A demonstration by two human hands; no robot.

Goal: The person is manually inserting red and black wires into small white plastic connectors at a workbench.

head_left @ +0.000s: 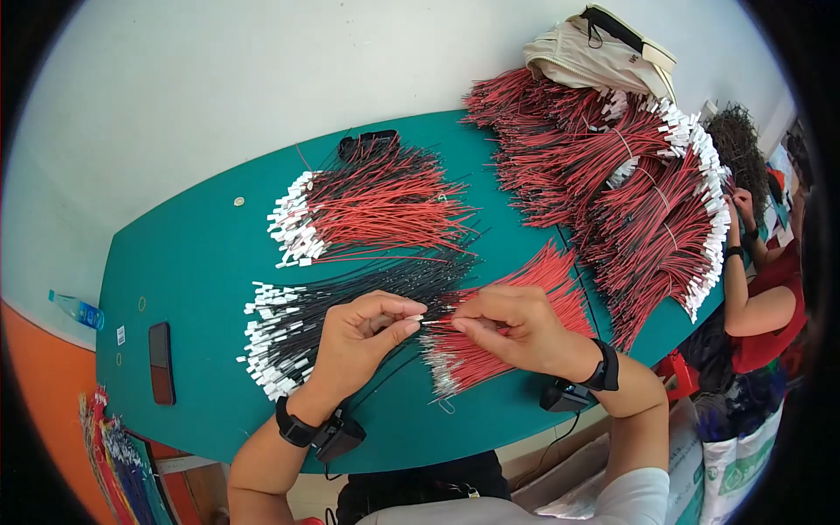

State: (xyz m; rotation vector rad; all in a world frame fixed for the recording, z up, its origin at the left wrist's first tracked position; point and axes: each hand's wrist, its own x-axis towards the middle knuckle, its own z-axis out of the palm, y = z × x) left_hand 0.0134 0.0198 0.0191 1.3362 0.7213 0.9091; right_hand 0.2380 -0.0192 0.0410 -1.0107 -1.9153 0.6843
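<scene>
Above the near edge of the green counter (201, 254), the left hand (359, 341) and right hand (516, 328) each pinch one thin wire (435, 322) between thumb and fingertips, over loose red wires (490, 350) and beside black wires (297, 328).

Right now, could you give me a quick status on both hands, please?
Left hand and right hand pinch one thin wire between fingertips. Black wires and red wires lie underneath. Nothing in the way.

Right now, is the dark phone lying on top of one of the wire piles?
No, the phone lies flat on bare green table, left of the black wire pile, apart from it.
</scene>
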